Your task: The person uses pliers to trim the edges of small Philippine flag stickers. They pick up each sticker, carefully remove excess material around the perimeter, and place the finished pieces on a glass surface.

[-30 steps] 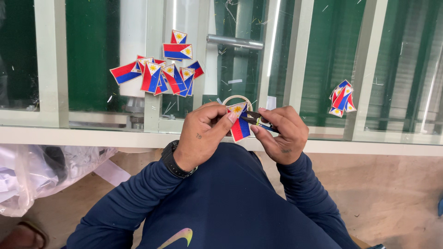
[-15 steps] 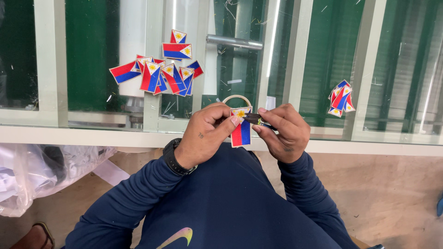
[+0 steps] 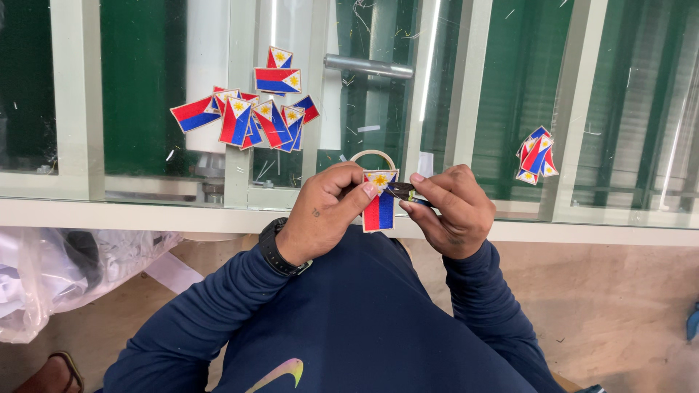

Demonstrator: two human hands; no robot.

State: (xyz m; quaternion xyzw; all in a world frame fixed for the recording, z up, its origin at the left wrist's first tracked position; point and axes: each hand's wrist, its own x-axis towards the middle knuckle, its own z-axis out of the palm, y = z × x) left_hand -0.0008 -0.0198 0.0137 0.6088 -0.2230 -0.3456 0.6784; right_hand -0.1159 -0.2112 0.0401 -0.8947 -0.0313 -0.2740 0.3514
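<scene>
The left hand (image 3: 320, 218) pinches a flag patch (image 3: 379, 200) between thumb and forefinger at its upper edge. The patch hangs upright just above the near edge of the glass worktop (image 3: 145, 182); it shows a white triangle with a yellow sun at the top and blue and red fields below. The right hand (image 3: 448, 211) is closed on a small dark tool (image 3: 402, 191), whose tip touches the right edge of the patch. The tool's type cannot be determined.

A pale ring (image 3: 372, 155) lies on the glass directly behind the held patch. A loose pile of patches (image 3: 251, 116) of the same red, blue and white pattern lies to the upper left, some overlapping, with two set slightly apart at the top. A smaller stack of patches (image 3: 535, 154) lies to the right, well apart from both hands.

A black wristband (image 3: 277, 247) sits on the left wrist. A clear plastic bag (image 3: 65, 269) lies on the floor at lower left, below the worktop.
</scene>
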